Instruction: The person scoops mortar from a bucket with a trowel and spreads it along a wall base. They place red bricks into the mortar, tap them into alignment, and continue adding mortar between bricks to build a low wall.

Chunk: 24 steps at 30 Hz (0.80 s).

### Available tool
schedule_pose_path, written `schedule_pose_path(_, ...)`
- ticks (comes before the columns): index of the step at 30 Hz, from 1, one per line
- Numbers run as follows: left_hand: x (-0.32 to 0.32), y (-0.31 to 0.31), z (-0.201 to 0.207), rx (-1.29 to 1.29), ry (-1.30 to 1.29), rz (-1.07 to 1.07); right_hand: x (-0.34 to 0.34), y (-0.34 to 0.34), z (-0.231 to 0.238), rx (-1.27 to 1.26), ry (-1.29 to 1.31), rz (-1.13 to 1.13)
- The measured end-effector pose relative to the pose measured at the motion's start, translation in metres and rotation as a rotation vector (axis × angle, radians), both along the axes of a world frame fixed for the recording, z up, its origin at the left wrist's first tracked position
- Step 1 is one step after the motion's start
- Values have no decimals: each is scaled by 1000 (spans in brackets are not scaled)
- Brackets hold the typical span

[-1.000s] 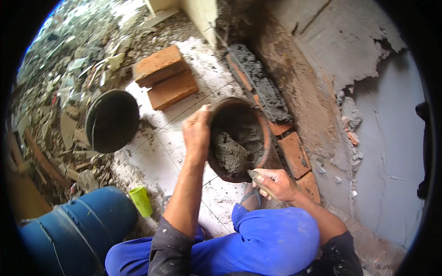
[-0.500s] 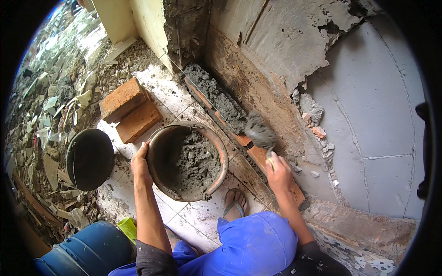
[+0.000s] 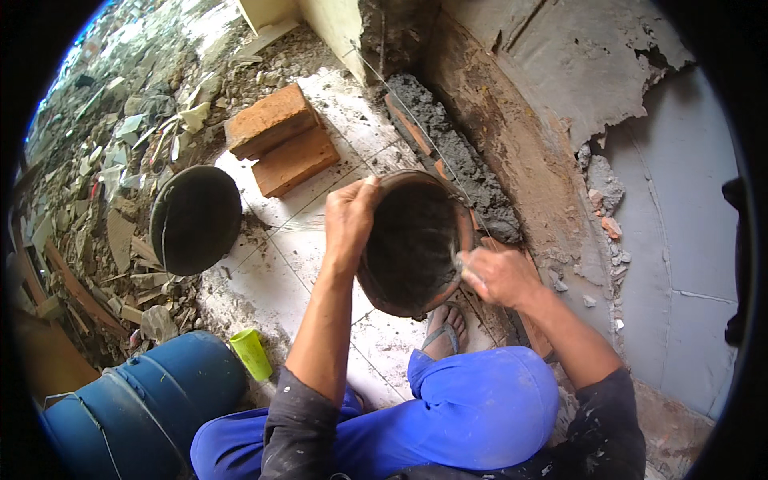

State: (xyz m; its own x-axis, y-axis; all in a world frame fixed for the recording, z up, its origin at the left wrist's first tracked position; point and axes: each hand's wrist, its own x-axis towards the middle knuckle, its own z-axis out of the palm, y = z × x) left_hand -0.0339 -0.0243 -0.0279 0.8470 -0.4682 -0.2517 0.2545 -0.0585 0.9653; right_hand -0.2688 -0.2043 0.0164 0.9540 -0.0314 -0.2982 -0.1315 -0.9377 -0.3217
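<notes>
Left hand (image 3: 350, 220) holding a tilted bucket (image 3: 464, 228), right hand (image 3: 498, 274) at its far side
The bucket is over the tiled floor (image 3: 268, 292), near the edge lined with wet mortar (image 3: 460, 152), its dark mouth facing up toward the person. Left fingers grasp the upper-left rim, so the bucket lies just right of them. Right fingers are curled beside the right rim, the bucket just left of them; blur hides whether they close on anything. Two bricks (image 3: 284, 140) and a black tub (image 3: 196, 220) sit toward the floor's rubble edge
</notes>
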Motion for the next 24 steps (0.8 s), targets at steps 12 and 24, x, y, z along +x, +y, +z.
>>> schedule_pose_path(12, -11, 0, -7, 60, -19, 112, -12, 47, -12, 801, 167, -468)
schedule_pose_path(24, -2, 6, 5, 12, 123, 63, -6, 15, 35, 355, 92, -195)
